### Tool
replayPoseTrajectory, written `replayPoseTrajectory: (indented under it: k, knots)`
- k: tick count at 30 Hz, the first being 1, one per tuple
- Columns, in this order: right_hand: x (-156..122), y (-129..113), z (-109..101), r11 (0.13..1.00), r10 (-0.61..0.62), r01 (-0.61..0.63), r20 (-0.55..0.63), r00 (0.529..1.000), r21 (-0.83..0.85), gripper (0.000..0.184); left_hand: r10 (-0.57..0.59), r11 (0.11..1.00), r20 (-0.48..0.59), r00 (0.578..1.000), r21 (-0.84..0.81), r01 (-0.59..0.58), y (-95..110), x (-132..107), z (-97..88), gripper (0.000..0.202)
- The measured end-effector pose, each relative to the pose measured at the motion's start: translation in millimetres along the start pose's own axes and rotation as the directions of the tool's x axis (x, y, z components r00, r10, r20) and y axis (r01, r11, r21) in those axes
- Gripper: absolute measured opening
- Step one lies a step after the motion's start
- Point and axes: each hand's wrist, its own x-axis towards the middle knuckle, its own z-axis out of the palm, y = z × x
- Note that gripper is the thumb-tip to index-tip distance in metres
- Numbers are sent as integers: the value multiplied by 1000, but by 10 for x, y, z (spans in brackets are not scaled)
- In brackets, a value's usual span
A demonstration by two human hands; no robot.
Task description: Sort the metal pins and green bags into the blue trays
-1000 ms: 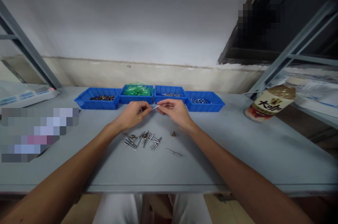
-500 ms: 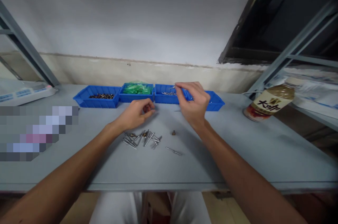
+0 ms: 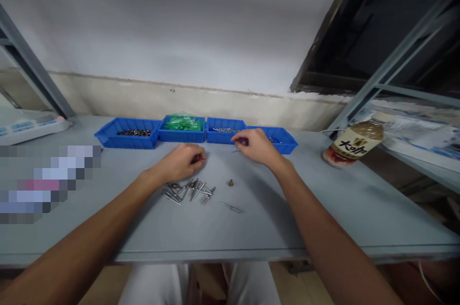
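Note:
My left hand (image 3: 183,162) rests on the grey table (image 3: 143,233) with its fingers curled in; what they hold, if anything, is hidden. My right hand (image 3: 257,146) is low in front of the bins, thumb and fingers pinched together. A thin metal pin (image 3: 235,151) shows at its fingertips, but I cannot tell whether it is gripped or lies on the table. Nearer me is a loose pile of silvery metal pins (image 3: 196,191) with a few brass-coloured pieces among them. A single pin (image 3: 231,207) and a small brass-coloured fitting (image 3: 230,183) lie apart, right of the pile.
Blue bins line the back: one with small metal parts (image 3: 134,133), one with green plastic bags (image 3: 183,123), one with metal pins (image 3: 225,130), and a right-hand bin (image 3: 287,144). A labelled bottle (image 3: 354,142) leans at right. A power strip (image 3: 36,130) lies at left.
My right hand has come down from above the pin bin to the table just in front of it. The left hand stays in place, fingers still curled. The whole view has shifted slightly.

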Motion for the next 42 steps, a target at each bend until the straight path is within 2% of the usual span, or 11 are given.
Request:
replayPoseTrajectory:
  k: [8, 16, 18, 21, 26, 28, 30, 32, 34, 36, 42]
  knots:
    - [-50, 48, 279, 957, 162, -122, 136, 977, -262, 29, 0, 1000, 15, 1000, 11, 0, 32, -6, -16, 15]
    - [14, -157, 332, 990, 28, -37, 60, 998, 139, 27, 14, 1000, 35, 999, 18, -15, 68, -8, -16, 14]
    - [19, -246, 316, 910, 78, -107, 88, 993, 400, 21, 15, 1000, 39, 999, -5, -15, 73, -8, -16, 15]
    - [15, -338, 297, 655, 136, -206, 155, 978, 727, 14, 13, 999, 56, 998, -36, -11, 81, -6, -13, 13]
    - [25, -406, 296, 398, 192, -232, 166, 967, 887, 14, 13, 999, 58, 998, -35, -11, 78, -6, -8, 11]
    - [32, -410, 284, 429, 215, -192, 107, 971, 883, 14, 16, 999, 64, 998, -34, -14, 74, -10, -8, 11]
    - [33, -380, 239, 579, 246, -73, -89, 965, 812, 15, 19, 999, 68, 998, -32, -17, 77, -14, -12, 11]
    - [24, -298, 152, 798, 231, 58, -394, 890, 599, 15, 13, 999, 74, 997, -35, -11, 86, -16, -21, 11]
    - [12, -154, 31, 943, 148, 84, -634, 759, 321, 16, 2, 999, 87, 996, -41, 2, 97, -17, -33, 12]
    - [1, 31, -95, 982, 124, 19, -717, 686, 187, 20, -12, 998, 99, 995, -60, 18, 104, -18, -43, 15]
    - [4, 346, -239, 979, 189, -183, -703, 686, 84, 23, 49, 986, 145, 988, -167, -24, 183, -51, -65, 30]
